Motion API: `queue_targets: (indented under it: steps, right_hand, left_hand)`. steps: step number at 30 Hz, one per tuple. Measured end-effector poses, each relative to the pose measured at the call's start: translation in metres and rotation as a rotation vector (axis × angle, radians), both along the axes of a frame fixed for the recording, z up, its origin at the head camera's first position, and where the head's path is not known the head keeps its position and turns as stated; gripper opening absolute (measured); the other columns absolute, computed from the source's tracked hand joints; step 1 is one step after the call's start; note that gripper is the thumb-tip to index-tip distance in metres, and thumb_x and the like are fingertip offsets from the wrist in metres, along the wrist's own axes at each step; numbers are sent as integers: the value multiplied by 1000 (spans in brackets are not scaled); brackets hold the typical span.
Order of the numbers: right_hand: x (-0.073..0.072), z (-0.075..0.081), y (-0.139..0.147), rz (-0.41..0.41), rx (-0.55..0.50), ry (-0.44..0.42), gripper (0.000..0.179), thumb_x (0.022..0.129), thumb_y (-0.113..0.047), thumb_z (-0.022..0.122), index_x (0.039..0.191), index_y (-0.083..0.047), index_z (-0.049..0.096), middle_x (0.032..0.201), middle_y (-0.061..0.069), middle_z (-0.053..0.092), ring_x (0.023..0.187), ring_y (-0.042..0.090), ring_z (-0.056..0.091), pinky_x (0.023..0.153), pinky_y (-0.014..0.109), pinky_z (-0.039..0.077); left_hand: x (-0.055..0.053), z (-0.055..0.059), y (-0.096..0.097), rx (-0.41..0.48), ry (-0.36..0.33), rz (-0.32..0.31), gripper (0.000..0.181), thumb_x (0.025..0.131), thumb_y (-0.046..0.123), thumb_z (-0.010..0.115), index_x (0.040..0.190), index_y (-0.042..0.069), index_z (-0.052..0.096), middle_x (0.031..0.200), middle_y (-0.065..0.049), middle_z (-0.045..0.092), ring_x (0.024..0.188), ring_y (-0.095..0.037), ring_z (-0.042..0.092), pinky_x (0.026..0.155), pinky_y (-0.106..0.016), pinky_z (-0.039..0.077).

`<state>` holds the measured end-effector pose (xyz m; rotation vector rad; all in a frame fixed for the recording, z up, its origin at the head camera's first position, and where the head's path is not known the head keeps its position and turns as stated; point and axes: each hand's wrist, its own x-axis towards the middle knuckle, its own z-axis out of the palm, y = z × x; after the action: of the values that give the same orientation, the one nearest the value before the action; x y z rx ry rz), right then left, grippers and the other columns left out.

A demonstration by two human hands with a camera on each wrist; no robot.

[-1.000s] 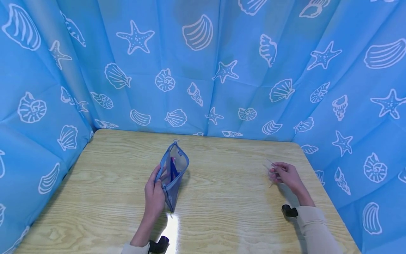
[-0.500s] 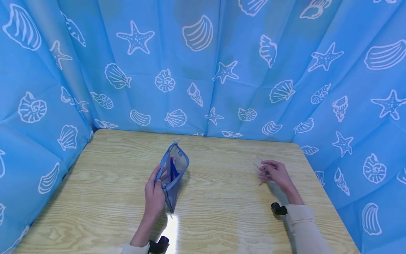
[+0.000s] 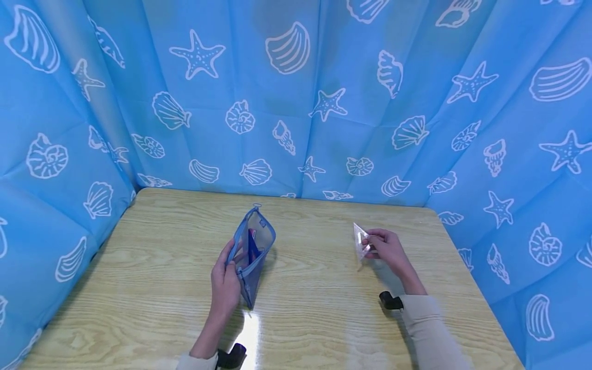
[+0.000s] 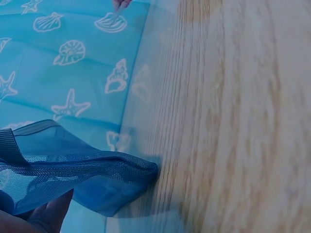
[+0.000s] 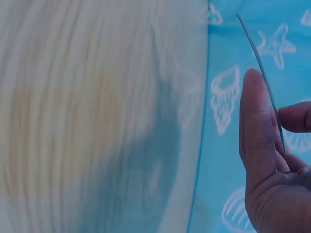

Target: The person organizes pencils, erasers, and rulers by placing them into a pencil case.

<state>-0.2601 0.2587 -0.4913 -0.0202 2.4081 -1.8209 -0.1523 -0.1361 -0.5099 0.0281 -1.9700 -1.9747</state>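
Note:
My left hand grips the near-left edge of a blue mesh zipper pouch, which stands on the table with its mouth spread. Inside it lies a dark blue item with a bit of red; its kind I cannot tell. The pouch touches the wood in the left wrist view. To the right, above the table, my right hand pinches a clear triangular set square. Seen edge-on in the right wrist view, the set square is a thin line between thumb and fingers.
The wood-grain table ends at the back and sides against a blue curtain with white shells and starfish. A black wrist camera sits at the right cuff, and another camera at the left.
My right hand has moved left with the set square, whose flat face has turned more into view. The left hand and the pouch have stayed put.

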Motion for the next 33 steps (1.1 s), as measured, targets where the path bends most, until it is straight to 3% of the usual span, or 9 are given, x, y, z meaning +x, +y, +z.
queue_targets:
  steps: [12, 21, 26, 33]
  right_hand:
    - [6, 3, -71, 119, -30, -22, 34, 105, -9, 44, 131, 11, 53, 91, 5, 70, 73, 8, 67, 66, 26, 61]
    - [6, 24, -126, 194, -75, -8, 33, 103, -8, 45, 129, 9, 57, 91, 9, 70, 74, 11, 70, 66, 27, 61]
    - [3, 34, -153, 181, -104, 0, 30, 103, -6, 46, 127, 8, 58, 89, 10, 69, 71, 11, 69, 65, 28, 62]
    - [-1, 53, -182, 203, -121, 6, 34, 104, -7, 47, 132, 9, 54, 99, 23, 69, 72, 13, 70, 69, 31, 63]
  left_hand:
    - [0, 0, 0, 1, 1, 4, 52, 102, -6, 30, 153, -4, 36, 148, -24, 53, 127, -46, 59, 113, -62, 37]
    - [3, 0, 0, -5, -14, -12, 53, 103, -5, 29, 155, -3, 34, 150, -23, 51, 130, -44, 57, 115, -61, 35]
    - [3, 1, 0, -4, -25, -15, 53, 103, -5, 28, 156, -2, 33, 150, -22, 51, 131, -44, 56, 115, -60, 35]
    - [2, 3, 0, 2, -32, -13, 53, 103, -5, 29, 155, -3, 33, 150, -22, 51, 131, -44, 56, 115, -60, 35]
